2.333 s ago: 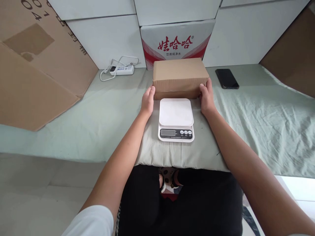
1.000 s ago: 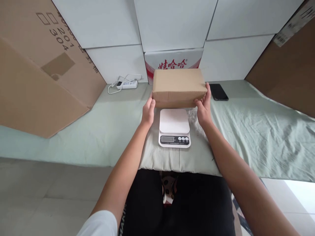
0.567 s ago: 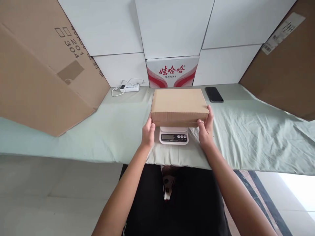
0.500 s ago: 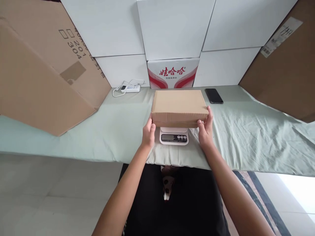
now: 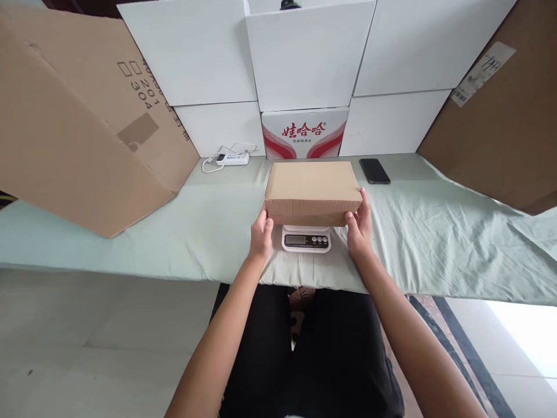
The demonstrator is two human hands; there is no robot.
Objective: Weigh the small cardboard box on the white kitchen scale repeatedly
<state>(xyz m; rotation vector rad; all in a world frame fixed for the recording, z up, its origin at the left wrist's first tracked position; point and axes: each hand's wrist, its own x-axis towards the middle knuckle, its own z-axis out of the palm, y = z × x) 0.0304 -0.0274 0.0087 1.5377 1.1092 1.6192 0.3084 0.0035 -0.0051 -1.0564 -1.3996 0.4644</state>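
Note:
A closed brown cardboard box (image 5: 312,188) lies flat over a white digital scale (image 5: 306,240), hiding the scale's platform. Only the scale's front, with its display and round buttons, shows below the box. My left hand (image 5: 261,233) grips the box's left front corner, thumb toward me. At the right front corner, my right hand (image 5: 360,225) holds the box with the thumb on its front face and fingers along the side. Whether the box rests on the scale or is held just above it, I cannot tell.
A black phone (image 5: 375,171) lies right of the box on the green cloth (image 5: 209,232). A white power strip (image 5: 232,158) with a cable sits at the back left. White boxes (image 5: 304,58) stand behind, and large cardboard cartons (image 5: 87,128) flank both sides.
The view has tilted and shifted slightly, showing a dark object above the white boxes. Both hands keep their hold on the box, which stays over the scale.

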